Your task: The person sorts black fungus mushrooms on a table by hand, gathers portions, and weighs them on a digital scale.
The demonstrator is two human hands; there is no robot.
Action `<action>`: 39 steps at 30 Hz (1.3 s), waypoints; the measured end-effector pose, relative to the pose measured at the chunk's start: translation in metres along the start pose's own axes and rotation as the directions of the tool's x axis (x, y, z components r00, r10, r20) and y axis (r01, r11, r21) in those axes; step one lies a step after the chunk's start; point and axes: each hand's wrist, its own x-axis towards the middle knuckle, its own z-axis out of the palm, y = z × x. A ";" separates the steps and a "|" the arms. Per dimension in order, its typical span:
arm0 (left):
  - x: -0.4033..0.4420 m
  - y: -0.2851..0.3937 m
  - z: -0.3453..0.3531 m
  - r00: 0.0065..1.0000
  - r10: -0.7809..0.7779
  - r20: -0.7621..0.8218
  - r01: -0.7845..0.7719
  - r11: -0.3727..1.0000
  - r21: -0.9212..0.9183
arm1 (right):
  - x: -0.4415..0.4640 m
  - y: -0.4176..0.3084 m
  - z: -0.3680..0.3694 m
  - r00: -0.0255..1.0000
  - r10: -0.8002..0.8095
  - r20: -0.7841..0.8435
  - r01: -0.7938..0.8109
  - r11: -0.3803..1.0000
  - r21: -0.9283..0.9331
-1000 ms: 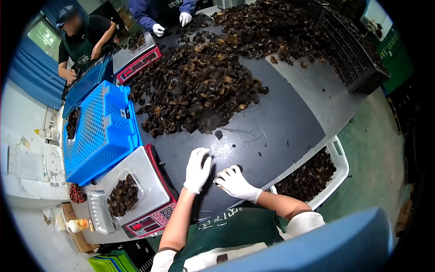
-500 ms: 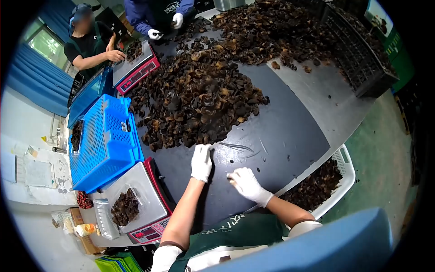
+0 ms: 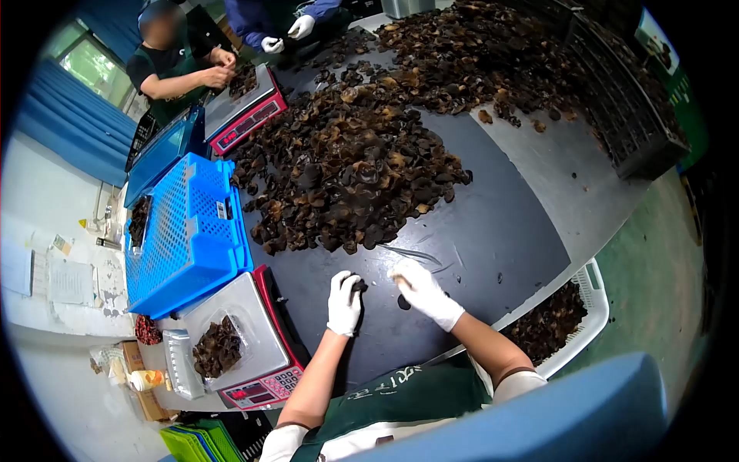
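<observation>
My left hand point(image 3: 343, 306), in a white glove, is closed on a small dark piece of wood ear mushroom point(image 3: 359, 285) at its fingertips. To the right of it, my gloved right hand point(image 3: 428, 296) is held over the dark table mat point(image 3: 493, 231) with its fingers drawn together; whatever is between them is too small to make out. A loose dark piece point(image 3: 403, 302) lies by that hand. Beyond both hands spreads a large heap of wood ear mushrooms point(image 3: 346, 169).
At left stand a scale point(image 3: 262, 300) bearing a bagged portion of mushrooms point(image 3: 218, 346) and a blue crate point(image 3: 188, 231). A white basket point(image 3: 596, 296) of mushrooms sits below the right table edge. A black crate point(image 3: 623, 100) is far right. Two co-workers are across the table.
My left hand has drawn back from the heap's edge and now has a dark mushroom piece. My right hand has moved slightly forward. The whole view has shifted a little.
</observation>
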 end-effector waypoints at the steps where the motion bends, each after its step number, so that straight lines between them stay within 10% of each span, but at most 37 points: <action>1: -0.013 -0.001 -0.003 0.993 -0.115 -0.014 0.114 0.991 -0.076 | 0.011 0.004 0.001 0.998 0.043 -0.041 -0.042 0.999 0.025; 3: -0.034 0.005 -0.007 0.951 -0.297 -0.084 0.260 0.918 -0.299 | 0.040 0.008 0.008 0.992 0.006 -0.126 -0.006 1.000 0.002; 5: -0.048 0.019 -0.022 0.727 -0.652 0.216 0.622 0.492 -0.610 | 0.067 0.008 0.016 0.988 -0.014 -0.153 -0.003 0.994 -0.114; 9: -0.070 0.029 -0.037 0.616 -0.560 0.554 0.535 -0.218 -0.816 | 0.091 0.038 0.040 0.997 0.076 0.032 -0.058 0.924 -0.377; 14: -0.098 0.023 -0.052 0.597 -0.275 0.753 0.360 -0.748 -0.558 | 0.085 0.031 0.015 0.982 0.036 -0.184 -0.054 0.995 -0.090; 19: -0.115 0.036 -0.076 0.581 -0.224 0.782 0.437 -0.725 -0.532 | 0.017 -0.012 -0.017 0.944 0.329 -0.014 -0.329 0.943 -0.039; 23: -0.128 0.045 -0.086 0.500 -0.281 0.819 0.565 -0.611 -0.554 | -0.035 -0.032 -0.006 0.968 0.168 0.186 -0.123 0.965 -0.231; 33: -0.151 0.042 -0.093 0.486 -0.150 0.861 0.826 -0.243 -0.508 | 0.007 -0.010 0.004 0.953 0.150 -0.263 -0.213 0.950 -0.228; 37: -0.147 0.050 -0.109 0.494 -0.205 0.845 0.867 0.048 -0.496 | 0.036 0.040 0.016 0.988 -0.084 -0.132 -0.010 0.812 -0.584; 39: -0.129 0.075 -0.152 0.520 -0.276 0.808 0.854 0.164 -0.493 | 0.045 0.037 0.019 0.988 0.057 -0.142 -0.123 0.848 -0.516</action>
